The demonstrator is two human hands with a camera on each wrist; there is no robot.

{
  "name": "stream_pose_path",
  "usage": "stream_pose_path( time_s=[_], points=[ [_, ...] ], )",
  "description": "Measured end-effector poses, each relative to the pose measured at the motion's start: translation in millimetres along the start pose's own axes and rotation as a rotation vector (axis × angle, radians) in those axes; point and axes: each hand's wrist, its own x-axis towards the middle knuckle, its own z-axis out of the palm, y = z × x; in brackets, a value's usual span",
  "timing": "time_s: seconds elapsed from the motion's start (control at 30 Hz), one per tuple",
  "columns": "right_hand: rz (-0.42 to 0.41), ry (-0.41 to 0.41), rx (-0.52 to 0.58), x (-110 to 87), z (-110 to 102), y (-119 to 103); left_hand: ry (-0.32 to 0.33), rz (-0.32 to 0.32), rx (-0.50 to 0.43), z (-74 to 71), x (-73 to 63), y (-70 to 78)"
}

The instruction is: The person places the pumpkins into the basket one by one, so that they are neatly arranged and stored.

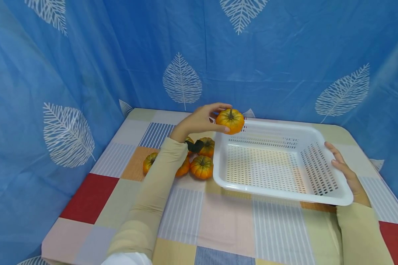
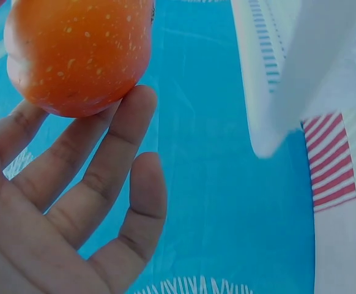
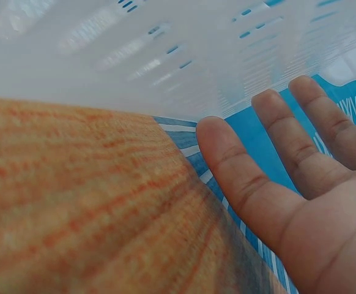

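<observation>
My left hand (image 1: 203,119) grips a small orange pumpkin (image 1: 230,121) between thumb and fingers, above the far left corner of a white plastic basket (image 1: 265,191). From below, the pumpkin's speckled orange underside (image 2: 80,55) shows against the fingertips. Nothing lies inside the basket. At the basket's right side, my right hand (image 1: 349,178) rests with its fingers fairly straight along the outer wall (image 3: 166,55). Left of the basket, several more small pumpkins (image 1: 202,167) sit on the table, partly hidden behind my left forearm.
A dark green leaf or stem piece (image 1: 195,146) lies among the pumpkins. A patchwork cloth (image 1: 229,221) covers the table. Blue curtains (image 1: 136,55) with white leaf prints hang close behind the table and at both sides.
</observation>
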Motion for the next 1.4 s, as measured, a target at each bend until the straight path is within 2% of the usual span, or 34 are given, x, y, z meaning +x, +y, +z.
stream_pose_path(
  time_s=[0.17, 0.27, 0.53, 0.8, 0.9, 1.2, 1.4],
  points=[
    [0.071, -0.021, -0.033, -3.4, -1.5, -3.7, -0.026, 0.020, -0.006, 6.3, 10.5, 11.8],
    [0.081, -0.025, -0.024, -3.7, -1.7, -4.1, -0.043, 0.033, -0.018, 10.5, 16.7, 17.7],
    [0.050, -0.006, 0.029, -1.7, -0.4, -1.8, -0.080, 0.072, -0.070, 22.3, 33.0, 25.3],
    [0.000, 0.020, 0.081, -1.0, 2.5, 2.0, -0.121, 0.102, -0.083, 34.3, 46.9, 32.2],
    [-0.005, 0.028, 0.072, -1.2, 2.4, 2.5, -0.129, 0.106, -0.100, 39.2, 52.5, 34.7],
    [0.017, -0.031, 0.023, -0.5, -2.5, 0.0, -0.148, 0.095, -0.196, 57.6, 68.4, 39.5],
    [-0.029, -0.004, 0.068, 1.1, 1.6, 3.9, -0.147, 0.095, -0.204, 71.5, 76.1, 44.1]
  ],
)
